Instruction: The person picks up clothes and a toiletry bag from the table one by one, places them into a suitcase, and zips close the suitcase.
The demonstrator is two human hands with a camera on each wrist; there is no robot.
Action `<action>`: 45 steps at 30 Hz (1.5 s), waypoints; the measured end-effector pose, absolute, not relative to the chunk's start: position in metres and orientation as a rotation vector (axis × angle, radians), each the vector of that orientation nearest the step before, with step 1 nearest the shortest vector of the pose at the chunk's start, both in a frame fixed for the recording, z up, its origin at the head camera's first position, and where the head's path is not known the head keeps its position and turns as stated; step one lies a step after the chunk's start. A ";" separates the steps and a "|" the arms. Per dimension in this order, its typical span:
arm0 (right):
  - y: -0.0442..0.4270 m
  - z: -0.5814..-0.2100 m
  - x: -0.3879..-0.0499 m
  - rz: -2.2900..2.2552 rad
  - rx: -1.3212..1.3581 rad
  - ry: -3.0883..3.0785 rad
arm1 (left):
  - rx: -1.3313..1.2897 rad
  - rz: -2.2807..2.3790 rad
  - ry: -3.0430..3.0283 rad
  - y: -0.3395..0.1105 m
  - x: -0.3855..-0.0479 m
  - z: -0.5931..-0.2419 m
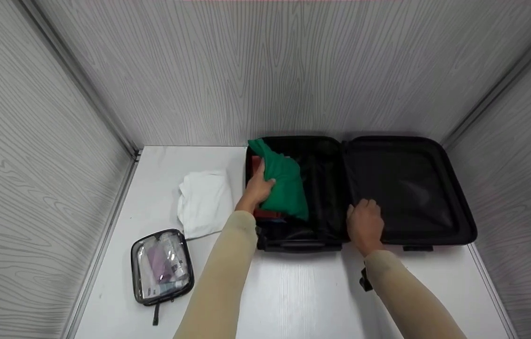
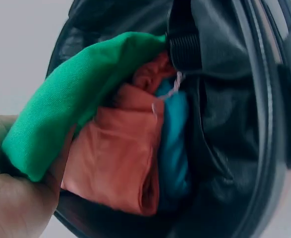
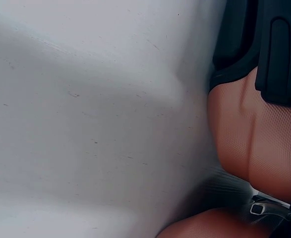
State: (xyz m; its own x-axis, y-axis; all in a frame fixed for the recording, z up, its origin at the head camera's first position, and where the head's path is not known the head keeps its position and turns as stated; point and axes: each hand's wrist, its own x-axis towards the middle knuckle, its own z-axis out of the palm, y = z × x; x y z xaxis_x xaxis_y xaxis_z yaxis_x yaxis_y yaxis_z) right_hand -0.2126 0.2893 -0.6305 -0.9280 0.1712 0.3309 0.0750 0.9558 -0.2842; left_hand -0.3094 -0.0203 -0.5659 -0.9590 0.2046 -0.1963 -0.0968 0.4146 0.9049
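Over open black-lined suitcase's L half: what's L hand got?
– Soft green cloth bundle, clamped btw thumb + fingers, above folded orange-red fabric and blue cloth. R hand apart, at suitcase's middle edge; grip unclear.
– Step?
– Prob packing; next move likely needs lowering it flat, then release. Cloth's plain, loosely folded, tapering at 1 end.

With our left hand we grip a green cloth over the black suitcase, where folded orange cloth touches blue cloth.
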 end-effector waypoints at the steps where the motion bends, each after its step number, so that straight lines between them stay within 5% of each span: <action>1: 0.290 -0.630 -0.213 0.380 -0.179 -2.751 | 0.098 1.566 2.390 -0.019 -0.309 -0.564; 12: 0.288 -0.630 -0.215 0.409 -0.181 -2.773 | 0.311 1.725 2.262 0.008 -0.308 -0.546; 29: 0.287 -0.626 -0.217 0.380 -0.178 -2.768 | -0.151 1.419 2.598 -0.020 -0.295 -0.585; 45: 0.291 -0.627 -0.216 0.381 -0.139 -2.710 | 0.559 0.366 3.085 -0.016 -0.255 -0.584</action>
State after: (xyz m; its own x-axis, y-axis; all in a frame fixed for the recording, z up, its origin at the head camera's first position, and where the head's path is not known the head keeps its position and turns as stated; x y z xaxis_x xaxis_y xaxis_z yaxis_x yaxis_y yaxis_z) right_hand -0.2158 0.2914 -0.6274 -0.9155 0.1504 0.3731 0.0417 0.9580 -0.2839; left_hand -0.2547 -0.0160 -0.5838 -0.9371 0.3444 0.0561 0.3480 0.9103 0.2242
